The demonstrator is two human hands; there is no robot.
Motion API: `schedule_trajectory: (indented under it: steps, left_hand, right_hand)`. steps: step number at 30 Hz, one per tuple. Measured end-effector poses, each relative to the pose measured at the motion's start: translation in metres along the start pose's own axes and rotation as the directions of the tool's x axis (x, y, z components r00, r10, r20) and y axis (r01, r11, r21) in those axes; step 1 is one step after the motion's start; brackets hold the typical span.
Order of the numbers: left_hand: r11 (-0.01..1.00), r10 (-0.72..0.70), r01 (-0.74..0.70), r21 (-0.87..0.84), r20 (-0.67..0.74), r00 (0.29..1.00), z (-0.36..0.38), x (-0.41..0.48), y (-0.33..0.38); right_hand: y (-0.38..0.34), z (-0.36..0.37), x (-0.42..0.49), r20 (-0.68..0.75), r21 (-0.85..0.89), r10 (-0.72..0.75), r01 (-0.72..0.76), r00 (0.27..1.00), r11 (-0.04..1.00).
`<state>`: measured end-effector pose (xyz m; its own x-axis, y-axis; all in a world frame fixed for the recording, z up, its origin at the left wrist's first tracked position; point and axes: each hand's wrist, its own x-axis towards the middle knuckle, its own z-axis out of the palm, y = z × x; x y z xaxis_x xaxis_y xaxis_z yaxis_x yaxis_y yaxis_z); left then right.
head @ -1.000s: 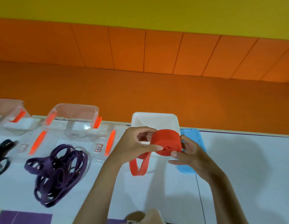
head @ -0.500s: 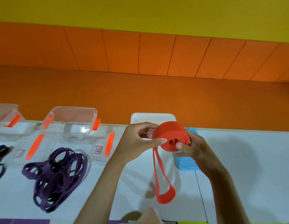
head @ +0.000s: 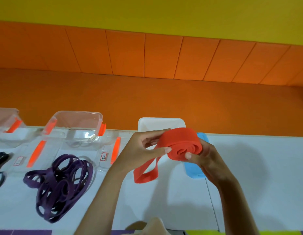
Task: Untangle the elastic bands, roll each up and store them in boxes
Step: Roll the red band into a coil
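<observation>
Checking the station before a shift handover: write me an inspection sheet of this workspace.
surface: white table, one seam showing.
job's things: red band mostly rolled, tail loop hanging; purple bands tangled on the table; clear box and white box open.
clutter: blue lid beside the white box; clear lid with orange clips.
grippers: left hand and right hand both grip the red band.
cables: nothing seen.
surroundings: orange padded wall, yellow above.

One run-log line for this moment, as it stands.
red band: part rolled, loose loop hangs; left hand: pinches roll; right hand: grips roll; purple bands: tangled; white box: open, behind roll
</observation>
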<state>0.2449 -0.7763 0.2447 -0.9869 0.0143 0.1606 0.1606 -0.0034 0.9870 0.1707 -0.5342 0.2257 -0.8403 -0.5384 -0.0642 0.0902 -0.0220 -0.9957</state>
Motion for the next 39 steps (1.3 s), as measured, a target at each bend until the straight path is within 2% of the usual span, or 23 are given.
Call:
schedule_trajectory:
  steps: [4, 11, 14, 20, 24, 28, 31, 39]
  left_hand:
    - [0.995, -0.037, 0.037, 0.089, -0.001, 0.999, -0.006, -0.002, -0.002]
    - [0.993, -0.025, 0.038, 0.114, -0.111, 0.994, -0.023, -0.009, -0.018]
    - [0.989, -0.033, 0.047, 0.138, -0.106, 0.994, -0.031, -0.010, -0.020]
    - [0.966, -0.129, 0.122, 0.229, 0.014, 0.992, -0.032, -0.009, -0.024]
    - [0.971, -0.187, 0.179, 0.157, 0.039, 0.982, -0.035, -0.010, -0.023]
    - [0.987, -0.087, 0.088, 0.132, -0.006, 0.996, -0.028, -0.004, -0.008]
    - [0.990, -0.065, 0.071, 0.123, -0.052, 0.997, -0.022, 0.000, -0.001]
    - [0.995, -0.076, 0.080, 0.063, -0.070, 0.995, -0.024, -0.004, 0.005]
  right_hand:
    - [0.007, 0.010, 0.004, -0.104, 0.104, -0.009, 0.020, 0.994, 0.994]
    - [0.000, 0.010, 0.010, -0.237, 0.111, 0.047, -0.021, 0.970, 0.994]
    - [-0.006, 0.010, 0.009, -0.222, 0.093, 0.055, -0.035, 0.973, 0.995]
    - [-0.017, 0.017, 0.011, -0.190, 0.046, 0.003, 0.006, 0.982, 0.999]
    - [-0.028, 0.017, 0.012, -0.153, -0.056, -0.039, 0.031, 0.987, 0.998]
    - [-0.035, 0.021, 0.011, -0.075, -0.165, -0.050, 0.037, 0.996, 0.986]
    - [-0.036, 0.025, 0.012, -0.064, -0.256, -0.055, 0.037, 0.996, 0.966]
    - [-0.033, 0.021, 0.012, -0.053, -0.143, -0.047, 0.039, 0.997, 0.989]
